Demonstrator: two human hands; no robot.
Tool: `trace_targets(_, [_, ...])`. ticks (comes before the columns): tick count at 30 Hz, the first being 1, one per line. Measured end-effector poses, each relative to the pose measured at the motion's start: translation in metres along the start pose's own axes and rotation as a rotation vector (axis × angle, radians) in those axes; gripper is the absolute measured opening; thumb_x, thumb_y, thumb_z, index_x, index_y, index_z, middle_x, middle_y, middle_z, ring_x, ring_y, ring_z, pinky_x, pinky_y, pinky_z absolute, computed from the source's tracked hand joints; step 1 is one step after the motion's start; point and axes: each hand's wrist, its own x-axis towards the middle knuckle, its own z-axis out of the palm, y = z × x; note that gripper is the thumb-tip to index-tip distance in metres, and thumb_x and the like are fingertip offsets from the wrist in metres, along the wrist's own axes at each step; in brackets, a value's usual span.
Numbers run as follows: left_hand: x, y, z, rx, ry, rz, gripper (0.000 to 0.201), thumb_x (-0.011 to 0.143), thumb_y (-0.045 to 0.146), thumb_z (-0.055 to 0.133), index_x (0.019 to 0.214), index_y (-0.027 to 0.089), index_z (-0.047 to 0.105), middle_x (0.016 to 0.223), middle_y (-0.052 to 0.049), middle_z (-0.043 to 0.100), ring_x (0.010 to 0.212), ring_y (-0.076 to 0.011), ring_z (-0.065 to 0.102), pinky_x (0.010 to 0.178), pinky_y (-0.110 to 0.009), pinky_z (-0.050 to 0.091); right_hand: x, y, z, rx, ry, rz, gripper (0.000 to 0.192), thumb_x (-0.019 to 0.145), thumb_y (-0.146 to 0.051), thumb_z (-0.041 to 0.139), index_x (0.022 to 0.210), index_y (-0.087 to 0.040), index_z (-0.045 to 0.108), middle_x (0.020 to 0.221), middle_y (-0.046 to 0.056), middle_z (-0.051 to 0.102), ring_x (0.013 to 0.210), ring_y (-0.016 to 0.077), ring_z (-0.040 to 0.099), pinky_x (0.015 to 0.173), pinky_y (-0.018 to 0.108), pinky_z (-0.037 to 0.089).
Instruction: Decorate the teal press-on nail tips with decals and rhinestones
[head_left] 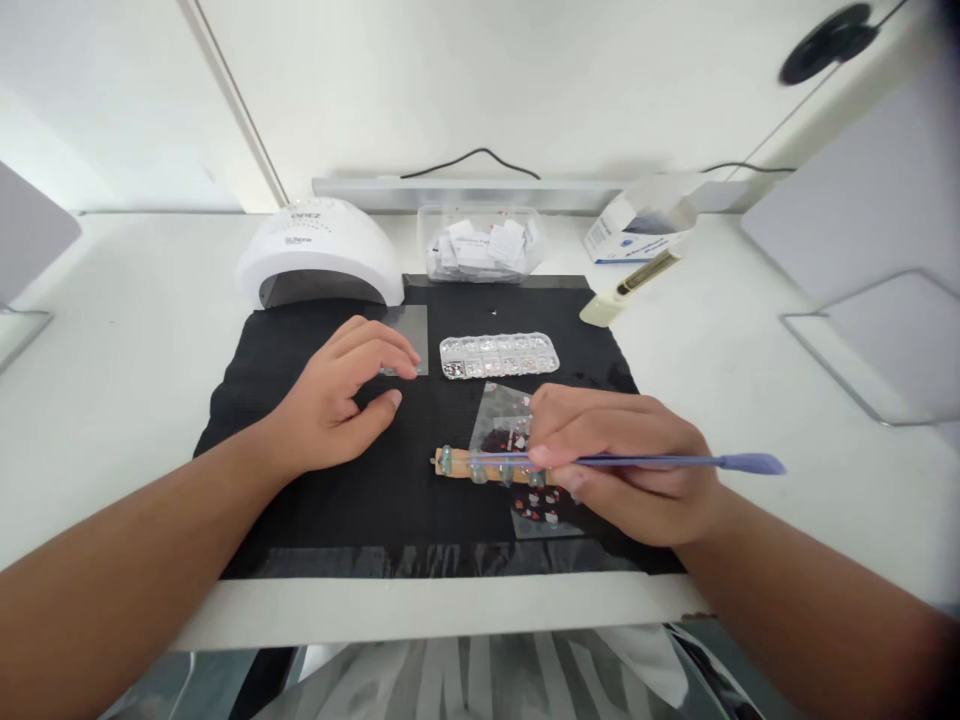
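A slim purple tool [675, 461] lies nearly level across the right hand [630, 465], pinched between thumb and fingertips, its wider end pointing out to the right past the hand and its thin front end reaching left over a wooden stick [487, 466]. The stick lies flat on the black mat [300, 500], lengthwise left to right, and carries a row of small pale nail tips along its top. Its right part is hidden under the right hand. Beneath and behind the stick lies a small clear bag [504, 425] with dark red and white pieces inside; a second part of clear plastic shows just below the hand.

The left hand [341, 405] rests palm down on the mat, well to the left of the stick, fingers loosely curled and holding nothing; its fingertips touch the near edge of a clear sheet [411, 330].

Just behind the bag sits a flat clear box of rhinestones [499, 355], split into many small compartments. Farther back, at the mat's left corner, stands a white nail lamp [319, 250]. Beside it is a clear tub [480, 242] of folded white pads, and to the right an open white carton [637, 225] with a cream-handled brush [626, 290] lying before it on the white desk [112, 350].
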Motion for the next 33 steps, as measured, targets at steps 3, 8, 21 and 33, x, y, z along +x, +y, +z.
trace_targets(3, [-0.001,0.005,-0.002,-0.076,-0.065,0.111,0.019,0.079,0.006,0.053,0.09,0.021,0.057,0.091,-0.004,0.06,0.081,-0.0169,0.054,0.075,-0.036,0.047,-0.001,0.005,0.001,-0.02,-0.059,-0.007,0.019,0.08,-0.004,0.056,0.092,-0.013,0.068,0.07,0.003,0.067,0.066,0.0125,0.062,0.064,0.03,0.051])
trace_targets(8, [-0.002,0.013,-0.001,-0.189,-0.206,0.18,0.021,0.074,0.004,0.053,0.085,0.021,0.058,0.081,-0.003,0.056,0.071,-0.0156,0.05,0.066,-0.034,0.044,-0.003,0.009,0.001,-0.022,-0.125,0.035,0.014,0.081,-0.006,0.056,0.089,-0.011,0.067,0.07,0.006,0.068,0.066,0.0135,0.062,0.066,0.034,0.049])
trace_targets(21, [0.0,0.018,0.003,-0.228,-0.343,0.19,0.023,0.073,0.006,0.053,0.089,0.021,0.061,0.076,-0.003,0.055,0.07,-0.0167,0.051,0.066,-0.036,0.047,-0.002,0.011,-0.003,-0.011,-0.173,0.053,0.011,0.083,-0.007,0.056,0.087,-0.01,0.065,0.076,0.007,0.069,0.071,0.0145,0.064,0.069,0.034,0.05])
trace_targets(33, [0.001,0.016,0.007,-0.28,-0.319,0.263,0.02,0.072,0.003,0.055,0.087,0.011,0.065,0.074,-0.006,0.052,0.071,-0.0175,0.048,0.064,-0.037,0.044,-0.004,0.011,-0.003,0.001,-0.175,0.047,0.01,0.082,-0.005,0.058,0.087,-0.005,0.067,0.077,0.009,0.07,0.072,0.0152,0.063,0.07,0.036,0.049])
